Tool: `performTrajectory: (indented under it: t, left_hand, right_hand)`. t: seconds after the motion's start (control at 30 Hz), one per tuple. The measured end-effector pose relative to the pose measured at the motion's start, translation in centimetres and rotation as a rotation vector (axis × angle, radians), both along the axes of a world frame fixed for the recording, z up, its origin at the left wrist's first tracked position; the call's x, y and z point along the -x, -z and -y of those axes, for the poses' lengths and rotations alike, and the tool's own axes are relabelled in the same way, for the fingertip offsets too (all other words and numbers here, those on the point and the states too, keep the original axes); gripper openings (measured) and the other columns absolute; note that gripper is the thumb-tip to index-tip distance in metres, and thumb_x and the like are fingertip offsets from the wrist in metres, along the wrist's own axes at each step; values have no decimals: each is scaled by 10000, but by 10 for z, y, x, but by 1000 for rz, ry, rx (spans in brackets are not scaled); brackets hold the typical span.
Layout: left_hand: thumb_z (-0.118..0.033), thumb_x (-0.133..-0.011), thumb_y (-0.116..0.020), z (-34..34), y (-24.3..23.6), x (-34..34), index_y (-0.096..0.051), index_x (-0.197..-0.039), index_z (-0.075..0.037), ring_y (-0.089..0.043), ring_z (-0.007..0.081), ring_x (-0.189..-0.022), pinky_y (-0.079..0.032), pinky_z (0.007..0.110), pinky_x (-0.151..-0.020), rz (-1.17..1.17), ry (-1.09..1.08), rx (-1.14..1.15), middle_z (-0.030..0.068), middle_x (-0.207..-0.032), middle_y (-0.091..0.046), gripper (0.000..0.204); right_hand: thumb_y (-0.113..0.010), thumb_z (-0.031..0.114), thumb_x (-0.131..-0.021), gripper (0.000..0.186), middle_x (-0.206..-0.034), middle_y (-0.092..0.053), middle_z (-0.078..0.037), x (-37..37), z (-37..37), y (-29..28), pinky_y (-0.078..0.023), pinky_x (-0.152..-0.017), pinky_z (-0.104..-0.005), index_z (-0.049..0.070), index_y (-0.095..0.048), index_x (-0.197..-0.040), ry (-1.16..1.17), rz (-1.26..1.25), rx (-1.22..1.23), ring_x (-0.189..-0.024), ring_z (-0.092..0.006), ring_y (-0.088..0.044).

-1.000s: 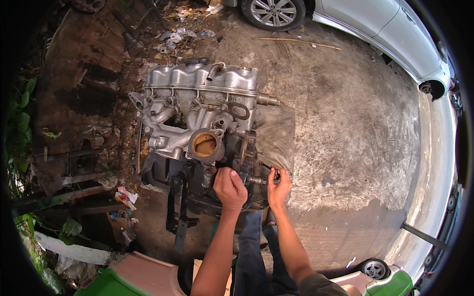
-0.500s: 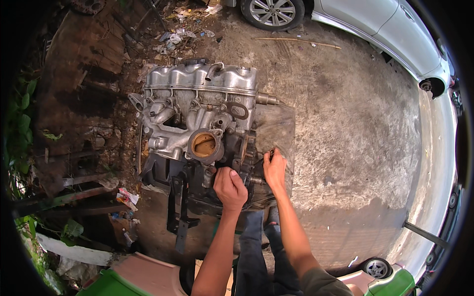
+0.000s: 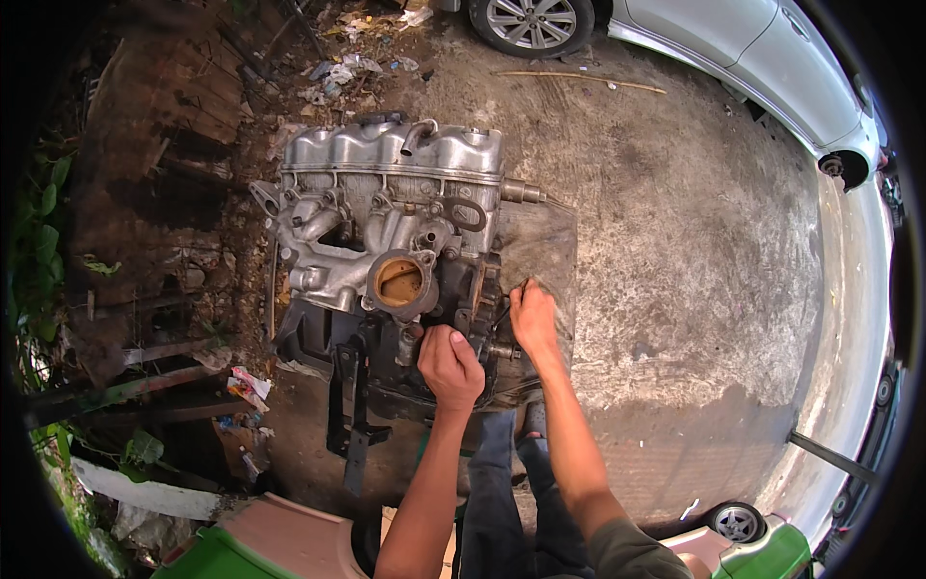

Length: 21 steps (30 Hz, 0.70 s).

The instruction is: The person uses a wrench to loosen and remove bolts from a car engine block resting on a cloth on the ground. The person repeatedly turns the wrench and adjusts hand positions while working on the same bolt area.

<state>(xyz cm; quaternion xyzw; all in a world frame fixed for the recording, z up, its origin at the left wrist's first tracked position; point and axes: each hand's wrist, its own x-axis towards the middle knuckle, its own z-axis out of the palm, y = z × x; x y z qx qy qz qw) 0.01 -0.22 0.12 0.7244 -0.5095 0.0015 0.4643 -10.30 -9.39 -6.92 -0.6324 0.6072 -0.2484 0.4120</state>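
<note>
A car engine [image 3: 391, 174] stands before me, its ribbed silver cover at the far side and a silver intake manifold [image 3: 333, 265] with a round brown-lined opening nearer me. My left hand [image 3: 451, 369] is curled closed against the dark lower block, just below that opening; whatever its fingers grip is hidden. Beside the engine's right end, my right hand [image 3: 533, 318] has its fingers pinched together. A thin dark piece shows at its left edge, too small to name. Just below these fingers a short metal shaft [image 3: 503, 351] juts from the block.
A black metal bracket [image 3: 349, 425] hangs off the engine's near left side. Rubbish [image 3: 342, 72] lies beyond the engine, and a stick [image 3: 584, 81] on the concrete. A silver car [image 3: 714, 43] is parked at the far right. Plants [image 3: 43, 222] border the left.
My right hand has shifted slightly left and away from me along the engine's right end, its fingers still pinched. The left hand stays in place.
</note>
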Motion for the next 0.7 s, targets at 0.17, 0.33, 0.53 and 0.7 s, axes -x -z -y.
performTrajectory:
  t: [0.17,0.33,0.53,0.7]
  left_hand:
    - [-124,-1001,-424,1,-1,0,-416,-721,25,-444,407,-596,-340,480,-563,-5,1,4,192,-651,-399,318]
    - [-111,-987,-433,-1,-1,0,-435,-722,21,-463,419,-612,-371,484,-570,-27,14,-18,198,-663,-427,296]
    - [-148,-1017,-408,-1,0,0,-406,-720,27,-437,398,-595,-330,477,-569,-25,8,-9,189,-645,-385,345]
    - [-118,-997,-420,-1,0,-1,-427,-717,17,-451,404,-598,-362,480,-562,11,9,-16,189,-655,-414,311]
  right_hand:
    - [-551,112,-964,195,-777,-590,-341,-4,2,-2,-445,-667,-547,-78,-520,-935,-30,39,-7,-825,-539,-586]
    - [-572,69,-935,175,-771,-581,-360,-2,6,2,-455,-662,-551,-94,-525,-897,-50,31,39,-807,-551,-586]
    - [-551,118,-949,217,-802,-612,-357,-2,13,8,-471,-740,-573,-98,-568,-940,-25,-13,10,-868,-547,-598]
    - [-538,122,-958,220,-804,-616,-356,1,17,-1,-474,-753,-569,-95,-567,-965,-62,27,-100,-884,-545,-598]
